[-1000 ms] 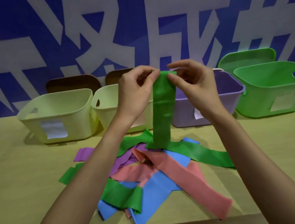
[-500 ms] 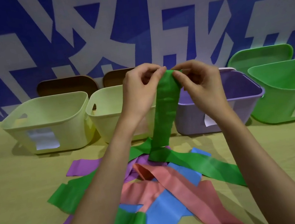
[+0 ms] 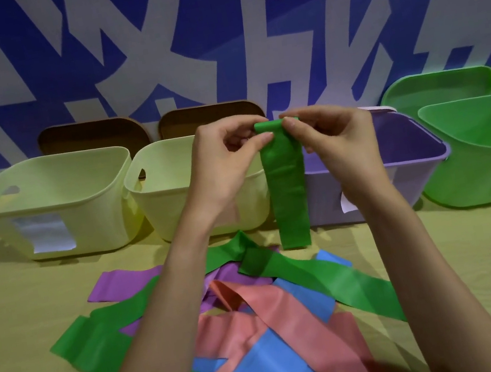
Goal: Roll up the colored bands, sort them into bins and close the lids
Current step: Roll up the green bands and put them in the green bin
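While raised, both hands [image 3: 226, 159] pinch the green band [image 3: 286, 185] (fingers [image 3: 262, 140] curled).

Blue wall [image 3: 293, 31] with large grey characters; yellowish wooden table [image 3: 477, 260].
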### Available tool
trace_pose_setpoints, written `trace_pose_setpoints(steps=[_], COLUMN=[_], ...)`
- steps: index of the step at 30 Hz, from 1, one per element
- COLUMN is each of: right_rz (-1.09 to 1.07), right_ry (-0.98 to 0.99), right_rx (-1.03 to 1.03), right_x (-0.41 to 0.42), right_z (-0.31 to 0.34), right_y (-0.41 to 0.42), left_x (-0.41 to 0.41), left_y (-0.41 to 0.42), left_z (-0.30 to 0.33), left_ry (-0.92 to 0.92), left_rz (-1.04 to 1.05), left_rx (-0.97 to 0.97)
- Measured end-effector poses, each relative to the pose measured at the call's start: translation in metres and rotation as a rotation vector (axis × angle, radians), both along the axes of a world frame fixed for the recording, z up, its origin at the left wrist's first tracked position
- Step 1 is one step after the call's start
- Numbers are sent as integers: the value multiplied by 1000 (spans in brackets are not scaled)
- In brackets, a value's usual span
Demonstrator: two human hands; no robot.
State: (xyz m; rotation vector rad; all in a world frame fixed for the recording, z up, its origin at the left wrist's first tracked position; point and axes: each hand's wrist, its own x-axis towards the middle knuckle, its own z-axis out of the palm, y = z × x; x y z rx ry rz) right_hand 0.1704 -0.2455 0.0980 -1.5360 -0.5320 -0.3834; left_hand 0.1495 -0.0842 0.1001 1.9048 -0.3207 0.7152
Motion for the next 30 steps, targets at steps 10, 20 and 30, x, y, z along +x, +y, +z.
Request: trace_pose_setpoints(steps=[10, 20, 30], right_rz=[-176, -47, -85], right_ry=[-261, -257, -192], right_rx=[-452, -332, -226], right_x=[5, 0, -1], right_z=[-3, 4, 2], right_y=[-15, -15, 0], left_x=[-3, -3, -8], left_y=[-4, -1, 0], left_z=[0, 4, 9], left_ry=[0, 39, -11], left_rz=[86, -58, -81], left_rx=[313, 308, 44])
